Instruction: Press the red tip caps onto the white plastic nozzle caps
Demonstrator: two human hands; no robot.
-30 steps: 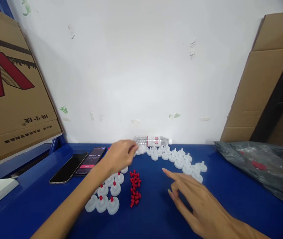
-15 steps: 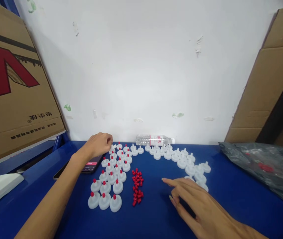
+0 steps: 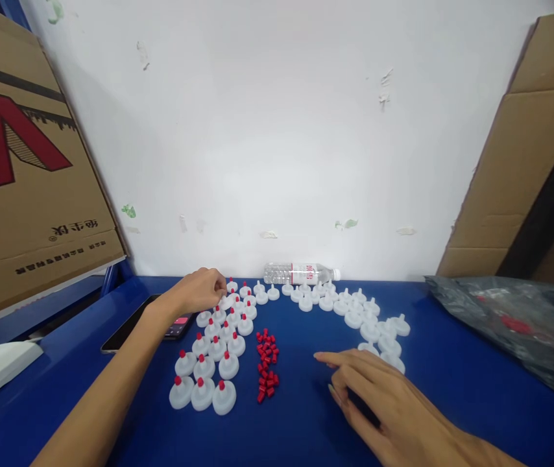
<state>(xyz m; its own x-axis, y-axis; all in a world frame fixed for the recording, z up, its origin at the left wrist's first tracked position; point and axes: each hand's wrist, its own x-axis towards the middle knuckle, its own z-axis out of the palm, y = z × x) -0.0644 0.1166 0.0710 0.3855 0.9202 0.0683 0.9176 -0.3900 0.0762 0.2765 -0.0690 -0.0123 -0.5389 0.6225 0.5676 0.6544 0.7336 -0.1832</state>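
My left hand (image 3: 204, 290) is closed at the far end of the left group, its fingertips pinching a white nozzle cap (image 3: 227, 302) that looks tilted; the hand partly hides it. White caps with red tips (image 3: 224, 397) stand upright in rows below that hand. A pile of small loose red caps (image 3: 268, 366) lies to the right of those rows. Over the table on the right, my right hand (image 3: 379, 395) is open, index finger stretched toward the pile, nothing visible in it. White nozzle caps without red tips (image 3: 353, 318) curve along behind it.
A clear plastic bottle (image 3: 301, 274) lies on its side against the wall. A phone (image 3: 128, 327) rests under my left forearm. At the right is a dark plastic bag (image 3: 501, 337) with red pieces; a printed cardboard box (image 3: 38, 194) stands left, above a white device (image 3: 4, 370).
My left hand has moved slightly right and nearer to me, carrying the white nozzle cap over the left rows. My right hand has hardly moved. The view has shifted slightly.
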